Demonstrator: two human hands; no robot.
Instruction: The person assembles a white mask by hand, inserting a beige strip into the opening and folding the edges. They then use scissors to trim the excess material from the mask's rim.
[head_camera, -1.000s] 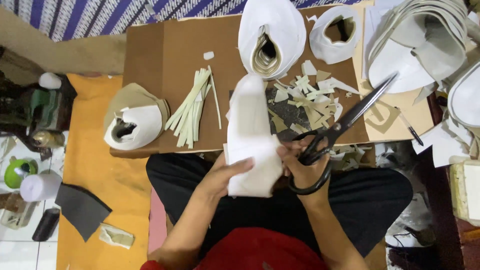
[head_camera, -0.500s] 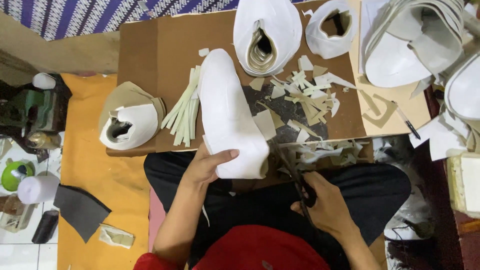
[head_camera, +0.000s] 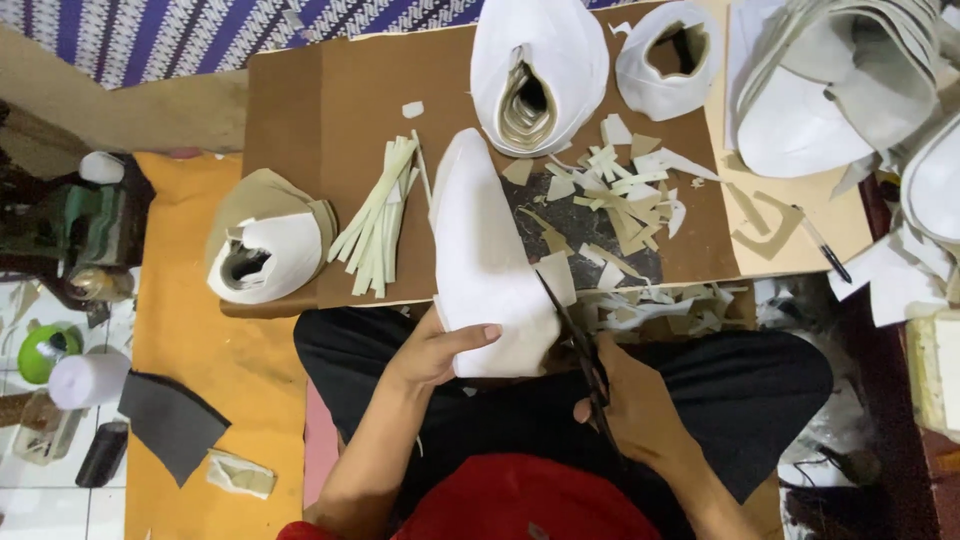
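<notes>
so my left hand (head_camera: 440, 350) is pinching the near end of the white sheet (head_camera: 485, 260), long axis running away from me over the brown board (head_camera: 330, 150), while my right hand (head_camera: 640, 410) grips black scissors (head_camera: 575, 340) biting its right edge

A green, round-capped container (head_camera: 42, 350) is sitting at the left edge beside a clear bottle (head_camera: 40, 428). A dark cylinder (head_camera: 103, 453), possibly a canister, is lying alongside. No labels, signs or screens are showing.
</notes>
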